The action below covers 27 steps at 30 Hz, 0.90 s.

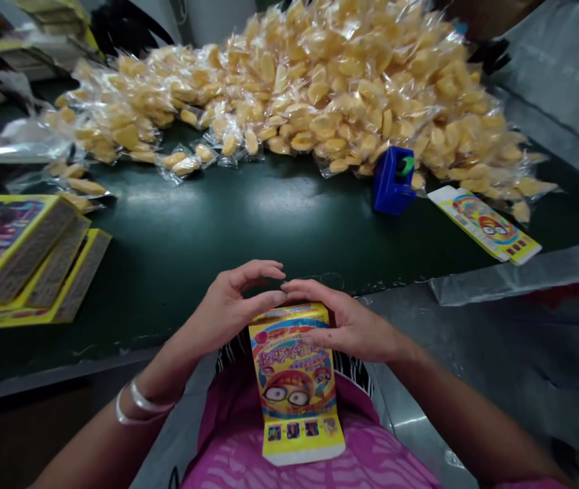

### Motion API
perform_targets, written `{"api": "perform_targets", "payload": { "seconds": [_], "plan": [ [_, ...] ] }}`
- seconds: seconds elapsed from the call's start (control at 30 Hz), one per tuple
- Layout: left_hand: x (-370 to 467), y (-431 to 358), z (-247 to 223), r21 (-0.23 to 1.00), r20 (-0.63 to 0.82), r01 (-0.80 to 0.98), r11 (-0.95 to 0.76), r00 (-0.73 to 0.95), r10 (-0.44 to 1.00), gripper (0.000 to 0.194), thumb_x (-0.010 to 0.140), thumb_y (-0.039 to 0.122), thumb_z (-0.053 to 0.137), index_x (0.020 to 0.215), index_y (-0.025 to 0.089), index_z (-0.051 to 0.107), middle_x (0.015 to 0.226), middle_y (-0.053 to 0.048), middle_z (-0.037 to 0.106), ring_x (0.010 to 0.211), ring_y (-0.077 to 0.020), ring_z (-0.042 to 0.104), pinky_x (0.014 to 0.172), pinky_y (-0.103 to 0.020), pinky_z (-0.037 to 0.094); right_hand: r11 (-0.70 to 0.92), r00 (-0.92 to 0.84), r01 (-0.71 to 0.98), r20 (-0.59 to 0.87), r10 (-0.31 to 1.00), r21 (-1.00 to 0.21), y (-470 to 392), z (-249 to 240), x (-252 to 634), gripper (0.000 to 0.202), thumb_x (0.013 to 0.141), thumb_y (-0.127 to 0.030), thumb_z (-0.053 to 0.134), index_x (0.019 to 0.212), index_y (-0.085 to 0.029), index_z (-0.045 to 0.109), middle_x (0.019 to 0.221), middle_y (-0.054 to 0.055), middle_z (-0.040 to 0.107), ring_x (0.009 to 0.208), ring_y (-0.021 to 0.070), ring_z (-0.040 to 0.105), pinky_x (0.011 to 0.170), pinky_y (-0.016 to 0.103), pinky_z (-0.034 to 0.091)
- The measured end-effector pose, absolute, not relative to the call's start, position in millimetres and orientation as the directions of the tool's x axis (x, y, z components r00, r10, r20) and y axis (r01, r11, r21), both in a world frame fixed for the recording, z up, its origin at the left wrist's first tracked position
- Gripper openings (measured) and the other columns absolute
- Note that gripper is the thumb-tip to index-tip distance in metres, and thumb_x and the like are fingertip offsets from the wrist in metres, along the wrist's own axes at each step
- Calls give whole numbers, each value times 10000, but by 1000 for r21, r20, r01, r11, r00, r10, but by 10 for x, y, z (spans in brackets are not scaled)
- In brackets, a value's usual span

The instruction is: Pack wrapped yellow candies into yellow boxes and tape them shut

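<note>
**Two hands meet at the top of a yellow carton**

The yellow carton (pixel 294 384) lies in front of the body, below both hands, its lower part over the pink-purple clothing (pixel 375 441). Its printed face shows a cartoon character in round glasses, and a panel with a row of small pictures forms the end nearest the body.

The left hand (pixel 241 302) is partly open at the carton's upper left. Its fingers are gently bent, with a gap between them and the thumb, and it has no grip on anything. Two silver bangles (pixel 139 404) circle the wrist behind it.

The right hand (pixel 350 326) is half open at the carton's upper right. Its thumb lies over the printed front and its fingers reach across above the top edge, close to the left hand's thumb; how firmly it holds the carton cannot be told.

Ahead of both hands is the dark green desk (pixel 177 238). Well to the left of the left hand sits a stack of yellow boxes (pixel 19 258). Ahead and to the right of the right hand stands a blue tape dispenser (pixel 391 193) with a green roll (pixel 406 165), and just right of that lies a flat carton (pixel 490 224). Farthest ahead, a broad heap of yellow pieces in clear wrappers (pixel 345 95) spreads across the desk.
</note>
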State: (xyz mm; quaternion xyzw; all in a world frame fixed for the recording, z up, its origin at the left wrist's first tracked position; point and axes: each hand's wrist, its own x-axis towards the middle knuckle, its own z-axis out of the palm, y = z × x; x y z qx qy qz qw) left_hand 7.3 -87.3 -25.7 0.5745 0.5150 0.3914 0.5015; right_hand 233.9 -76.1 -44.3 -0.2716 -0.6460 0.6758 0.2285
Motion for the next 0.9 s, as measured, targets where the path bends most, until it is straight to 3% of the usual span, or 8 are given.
{"api": "perform_targets", "payload": {
  "seconds": [0.13, 0.27, 0.33, 0.4, 0.47, 0.57, 0.73, 0.9],
  "plan": [
    [168, -697, -226, 980, 29, 193, -56, 140, 990, 154, 781, 295, 715, 676, 183, 702, 853, -40, 739, 857, -174, 672, 804, -276, 528, -132, -760, 44, -119, 639, -990, -803, -454, 2328, 737, 835, -289, 744, 1481, -266, 390, 1313, 88, 598, 1131, 216, 636, 962, 364, 519],
    [141, -674, -69, 998, 40, 47, -35, -112, 993, 87, 762, 261, 733, 709, 204, 694, 813, 14, 723, 823, -131, 647, 813, -237, 509, -290, -690, 35, -233, 686, -957, -819, -540, 2368, 1002, 770, -293, 809, 1556, -283, 188, 1280, 104, 618, 1077, 227, 667, 883, 351, 552],
    [133, -743, 14, 1000, -17, 19, 19, -110, 994, 99, 759, 260, 735, 692, 205, 688, 840, 15, 733, 847, -129, 652, 822, -227, 505, -289, -638, 51, -253, 727, -956, -816, -581, 2386, 882, 769, -318, 807, 1497, -262, 312, 1230, 92, 631, 1053, 223, 666, 865, 344, 551],
    [151, -837, 63, 991, -113, 77, 109, 51, 992, 135, 749, 273, 731, 652, 196, 680, 944, -16, 754, 880, -161, 671, 782, -240, 525, -222, -628, 77, -220, 746, -972, -808, -602, 2387, 598, 805, -355, 772, 1330, -230, 513, 1179, 69, 646, 1038, 210, 654, 878, 332, 534],
    [182, -917, 74, 973, -188, 171, 154, 202, 961, 167, 756, 289, 706, 627, 189, 675, 1077, -47, 748, 953, -214, 685, 760, -266, 545, -187, -649, 85, -197, 735, -979, -799, -607, 2373, 391, 867, -418, 701, 1181, -204, 608, 1128, 54, 661, 1003, 194, 646, 867, 316, 518],
    [200, -963, 48, 954, -203, 269, 129, 267, 942, 217, 792, 326, 654, 619, 198, 683, 1131, -58, 733, 1076, -267, 666, 831, -311, 554, -259, -665, 58, -231, 711, -964, -788, -605, 2344, 463, 909, -583, 590, 1157, -193, 622, 1082, 58, 672, 949, 191, 648, 819, 312, 514],
    [148, -933, 8, 933, -228, 346, 102, 346, 910, 265, 812, 358, 606, 627, 213, 728, 1141, -65, 730, 1058, -279, 679, 873, -340, 549, -242, -669, 52, -213, 712, -969, -800, -592, 2332, 709, 818, -802, 517, 1139, -180, 634, 1090, 88, 677, 962, 224, 646, 835, 340, 510],
    [70, -901, -34, 946, -213, 290, 143, 225, 951, 210, 812, 380, 648, 708, 209, 711, 1122, -66, 746, 1053, -265, 677, 830, -299, 557, -301, -677, 26, -239, 697, -953, -849, -559, 2325, 581, 792, -644, 699, 1161, -206, 600, 1067, 50, 660, 925, 192, 638, 807, 304, 498]
  ]
}}
